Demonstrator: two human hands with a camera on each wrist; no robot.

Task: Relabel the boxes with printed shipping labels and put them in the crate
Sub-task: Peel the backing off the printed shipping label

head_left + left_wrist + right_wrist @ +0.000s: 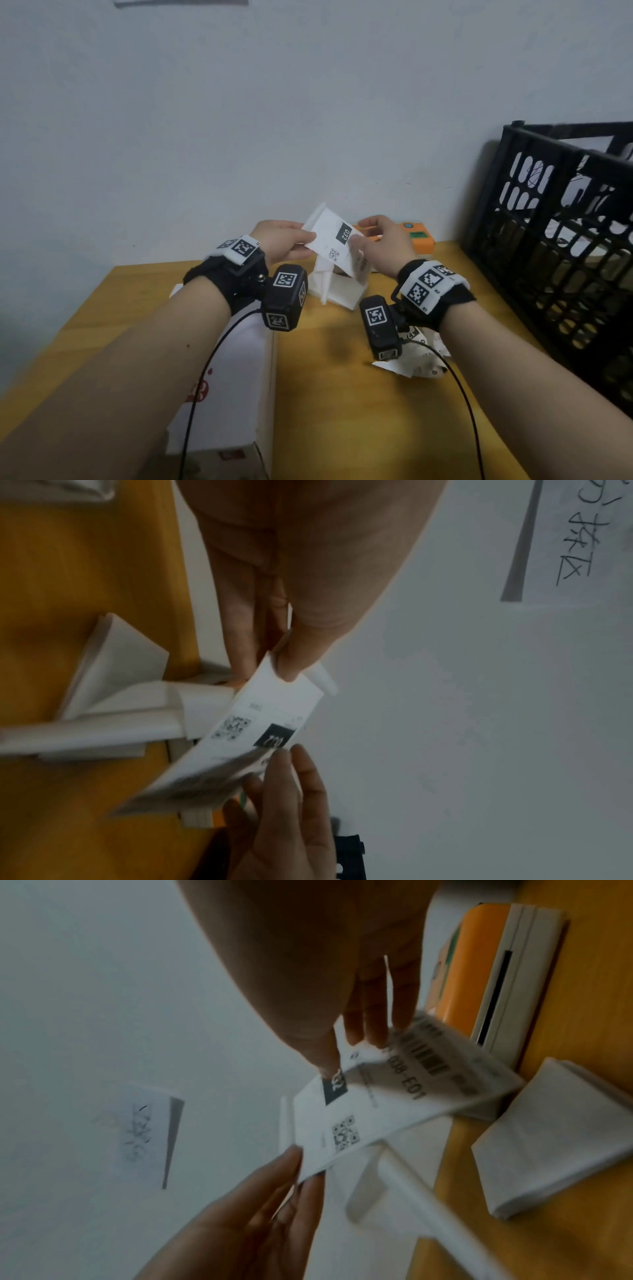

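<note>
I hold a printed shipping label [334,245] in the air with both hands, over the table's back edge. It shows a black "032" block and a QR code. My left hand [308,244] pinches its left end between thumb and fingers [291,666]. My right hand [356,241] pinches the right end, where the barcode part [428,1058] curls away and is blurred. A white box [233,377] with red print lies under my left forearm. The black crate [555,240] stands at the right, with white items visible through its holes.
An orange label printer [416,236] sits against the wall behind my right hand. A white stand [339,291] with folded label stock [555,1137] is below the label. Crumpled paper scraps [421,359] lie under my right wrist. A handwritten sheet [578,534] hangs on the wall.
</note>
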